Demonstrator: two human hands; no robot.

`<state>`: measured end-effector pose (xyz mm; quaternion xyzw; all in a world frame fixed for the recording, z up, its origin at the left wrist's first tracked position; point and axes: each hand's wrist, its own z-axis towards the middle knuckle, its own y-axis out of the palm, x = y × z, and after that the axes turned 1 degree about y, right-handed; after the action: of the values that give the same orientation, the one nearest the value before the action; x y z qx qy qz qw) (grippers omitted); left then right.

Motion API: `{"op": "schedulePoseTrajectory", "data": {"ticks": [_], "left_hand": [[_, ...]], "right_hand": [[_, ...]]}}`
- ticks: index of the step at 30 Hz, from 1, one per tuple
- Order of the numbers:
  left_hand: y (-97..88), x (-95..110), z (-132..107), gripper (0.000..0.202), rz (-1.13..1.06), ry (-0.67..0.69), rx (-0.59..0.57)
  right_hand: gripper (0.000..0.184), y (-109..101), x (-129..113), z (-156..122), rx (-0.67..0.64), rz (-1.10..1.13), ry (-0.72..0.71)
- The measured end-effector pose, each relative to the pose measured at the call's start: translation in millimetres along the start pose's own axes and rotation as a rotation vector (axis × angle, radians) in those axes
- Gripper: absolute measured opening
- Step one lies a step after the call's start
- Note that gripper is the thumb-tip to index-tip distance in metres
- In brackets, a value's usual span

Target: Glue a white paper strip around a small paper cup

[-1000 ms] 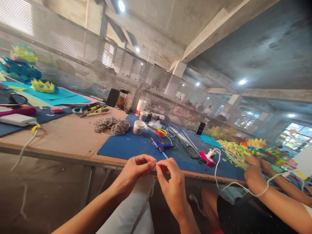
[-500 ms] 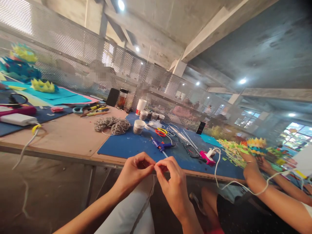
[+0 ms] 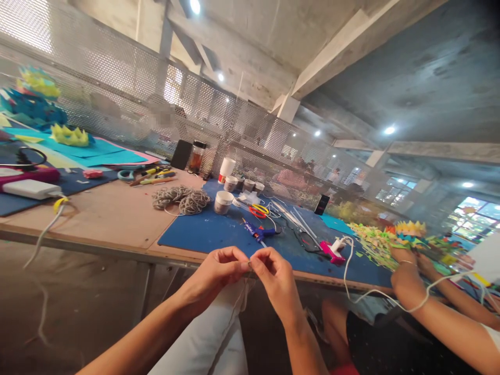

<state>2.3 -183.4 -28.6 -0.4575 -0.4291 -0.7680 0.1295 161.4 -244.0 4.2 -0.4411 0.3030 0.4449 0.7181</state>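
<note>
My left hand (image 3: 225, 270) and my right hand (image 3: 275, 276) meet just in front of the table edge, thumb and forefinger of each pinched together. Between the fingertips is a thin grey cord (image 3: 227, 333), which hangs down over the light trousers. The pinched part is tiny and mostly hidden by the fingers. Beyond the hands, on a blue mat (image 3: 203, 232), lies a blue glue gun (image 3: 258, 230). A loose skein of grey cord (image 3: 182, 199) sits farther left on the table.
Paper cups (image 3: 224, 202), scissors (image 3: 258, 210) and a pink power strip (image 3: 332, 252) stand or lie on the mat. Pliers (image 3: 158, 177) are at the back left. On the right, a co-worker's arms (image 3: 414, 284) reach over paper scraps (image 3: 371, 239), a white cable hanging across.
Both hands stay close together, with the fingers shifted slightly around the pinched cord. The hanging cord has swung a little and shows a loop below the hands.
</note>
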Motion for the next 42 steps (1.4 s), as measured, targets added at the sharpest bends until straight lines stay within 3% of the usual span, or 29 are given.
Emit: {"op": "schedulePoseTrajectory", "data": {"ticks": [5, 9, 13, 18, 21, 24, 28, 31, 35, 42], "left_hand": [[3.6, -0.5, 2.4, 0.023, 0.003, 0.068, 0.101], [8.0, -0.8, 2.7, 0.027, 0.114, 0.180, 0.206], [12.4, -2.4, 1.3, 0.028, 0.190, 0.251, 0.225], [18.4, -6.8, -0.2, 0.019, 0.423, 0.434, 0.263], [21.0, -7.9, -0.8, 0.017, 0.499, 0.455, 0.284], [20.0, -6.1, -1.9, 0.021, 0.465, 0.361, 0.246], [13.2, -0.9, -5.2, 0.035, 0.377, 0.130, 0.036], [7.8, 0.1, -8.3, 0.036, 0.191, -0.066, -0.098], [3.6, -5.7, -12.3, 0.033, -0.129, -0.247, -0.141], [1.6, -17.0, -15.2, 0.016, -0.277, -0.295, -0.181]], "right_hand": [[0.013, 13.4, 6.4, -6.8, 0.152, -0.209, -0.155], [0.016, 18.3, 10.8, -10.9, 0.213, -0.241, -0.230], [0.015, 22.3, 11.0, -13.7, 0.256, -0.141, -0.183], [0.021, 28.2, 12.2, -12.6, 0.343, 0.006, -0.081], [0.023, 28.2, 13.2, -11.5, 0.361, 0.044, -0.052], [0.024, 23.7, 12.9, -10.7, 0.378, 0.066, -0.041], [0.022, 13.5, 12.2, -8.5, 0.386, 0.094, -0.034], [0.021, 8.5, 14.5, -7.0, 0.357, 0.144, -0.029], [0.020, 8.8, 20.3, -5.6, 0.310, 0.258, 0.018], [0.024, 13.0, 26.8, -6.2, 0.246, 0.331, 0.057]]}}
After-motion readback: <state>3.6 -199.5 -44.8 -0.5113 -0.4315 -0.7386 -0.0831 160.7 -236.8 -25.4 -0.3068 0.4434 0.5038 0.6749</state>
